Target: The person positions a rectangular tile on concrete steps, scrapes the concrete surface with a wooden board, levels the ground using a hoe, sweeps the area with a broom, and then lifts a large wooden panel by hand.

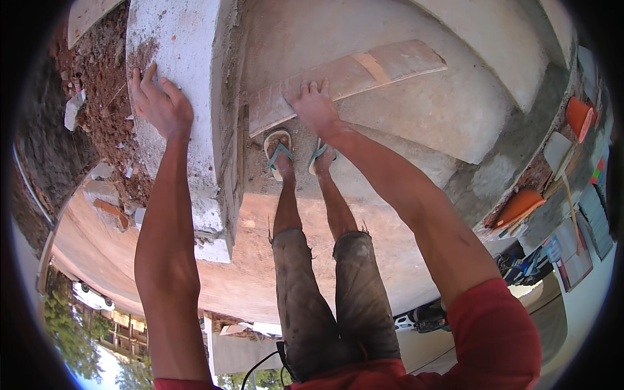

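Note:
My left hand rests on the white-painted top of a low wall, its fingers spread toward the outer edge. Under my right hand lies a long dusty board, pale brown with a lighter orange patch. The fingers of that hand lie a little apart on the board's face, near its left end, and none are seen wrapped beneath it. One end of the board comes close to the wall's base. It slants across a curved concrete step, just beyond my feet in sandals.
Reddish soil with rubble borders the wall on the left. Wide curved steps fan out at the upper right. Along the right rim sit orange tile pieces and a wooden stick. A dusty reddish floor spreads behind my feet.

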The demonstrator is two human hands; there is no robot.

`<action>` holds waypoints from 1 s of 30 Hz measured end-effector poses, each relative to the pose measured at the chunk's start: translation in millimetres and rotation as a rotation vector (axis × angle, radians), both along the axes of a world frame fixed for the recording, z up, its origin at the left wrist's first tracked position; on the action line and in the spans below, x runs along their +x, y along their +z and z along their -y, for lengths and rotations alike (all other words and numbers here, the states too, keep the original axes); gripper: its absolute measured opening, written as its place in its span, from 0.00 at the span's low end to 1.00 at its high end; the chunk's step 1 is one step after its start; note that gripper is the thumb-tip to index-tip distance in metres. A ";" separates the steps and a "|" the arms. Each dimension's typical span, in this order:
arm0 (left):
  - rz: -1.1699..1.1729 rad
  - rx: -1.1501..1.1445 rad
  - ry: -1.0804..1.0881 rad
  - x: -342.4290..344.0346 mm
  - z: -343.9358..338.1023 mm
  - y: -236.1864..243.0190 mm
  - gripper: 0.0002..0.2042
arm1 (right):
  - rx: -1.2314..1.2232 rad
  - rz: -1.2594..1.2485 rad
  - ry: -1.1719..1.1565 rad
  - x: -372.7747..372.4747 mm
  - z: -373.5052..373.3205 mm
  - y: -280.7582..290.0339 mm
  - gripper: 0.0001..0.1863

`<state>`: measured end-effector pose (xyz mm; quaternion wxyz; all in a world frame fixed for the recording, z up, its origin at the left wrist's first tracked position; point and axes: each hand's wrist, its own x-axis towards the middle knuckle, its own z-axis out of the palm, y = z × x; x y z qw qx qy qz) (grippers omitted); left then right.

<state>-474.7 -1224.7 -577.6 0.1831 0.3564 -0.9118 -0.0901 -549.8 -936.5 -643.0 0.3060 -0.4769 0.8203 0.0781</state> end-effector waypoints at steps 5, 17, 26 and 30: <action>0.005 0.009 0.003 2.9 3.9 4.8 0.18 | -0.118 -0.004 -0.122 -24.9 -2.1 24.9 0.26; 0.011 -0.035 -0.048 0.8 2.4 -4.1 0.18 | 0.014 0.173 -0.084 70.1 -69.7 40.5 0.24; 0.035 -0.222 -0.117 9.8 18.4 -7.6 0.19 | -0.308 0.191 -0.337 67.7 -202.7 192.5 0.32; -0.006 -0.226 -0.152 -1.4 -41.9 30.0 0.17 | -0.396 0.315 -0.621 58.1 -250.0 248.6 0.32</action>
